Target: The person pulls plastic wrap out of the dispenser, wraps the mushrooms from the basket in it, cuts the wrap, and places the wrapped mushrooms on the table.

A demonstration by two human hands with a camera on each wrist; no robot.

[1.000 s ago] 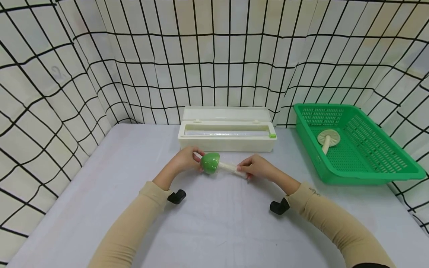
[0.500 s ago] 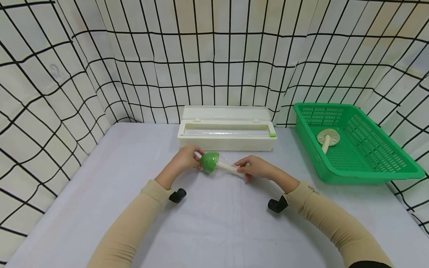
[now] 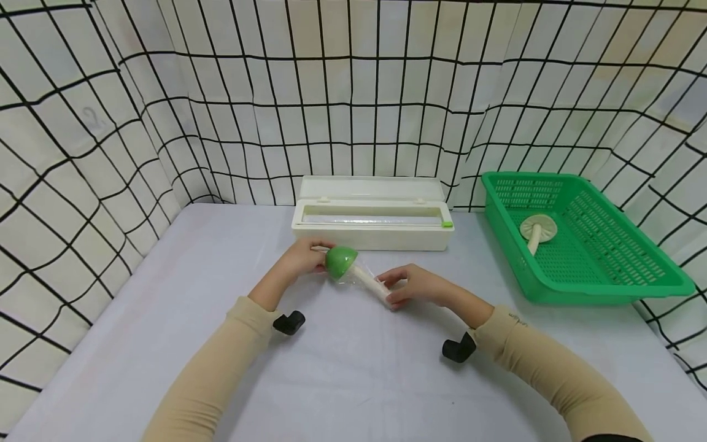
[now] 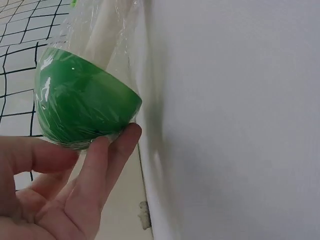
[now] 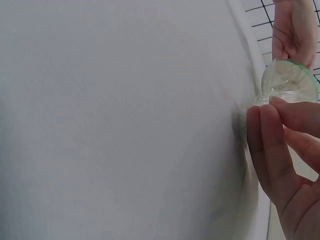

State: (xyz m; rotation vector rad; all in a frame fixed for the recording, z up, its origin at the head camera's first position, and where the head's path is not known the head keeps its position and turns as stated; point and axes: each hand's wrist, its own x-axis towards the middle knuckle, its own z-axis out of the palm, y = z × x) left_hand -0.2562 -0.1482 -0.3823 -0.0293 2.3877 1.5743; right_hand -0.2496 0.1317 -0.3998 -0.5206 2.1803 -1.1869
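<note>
A toy mushroom (image 3: pixel 340 262) with a green cap and a pale stem (image 3: pixel 369 283) lies tilted between my hands, wrapped in clear cling film. My left hand (image 3: pixel 302 258) holds the cap from its rounded top; in the left wrist view the thumb and fingertips pinch the film-covered cap (image 4: pixel 85 100). Around the stem's lower end my right hand (image 3: pixel 418 287) curls its thumb and fingers. In the right wrist view those fingertips pinch near crinkled film, and the hand hides most of the stem.
Just beyond the hands stands a white cling film dispenser (image 3: pixel 370 240), lid raised, with a roll inside and a green slider (image 3: pixel 447 224). To the right is a green basket (image 3: pixel 613 288) holding a pale mushroom (image 3: pixel 538 228). Black wire mesh (image 3: pixel 375 104) walls the white table (image 3: pixel 353 380).
The mushroom's stem end has swung down toward me, so it tilts more steeply. Its cap has shifted slightly left and up, the left hand with it. The right hand has moved slightly nearer.
</note>
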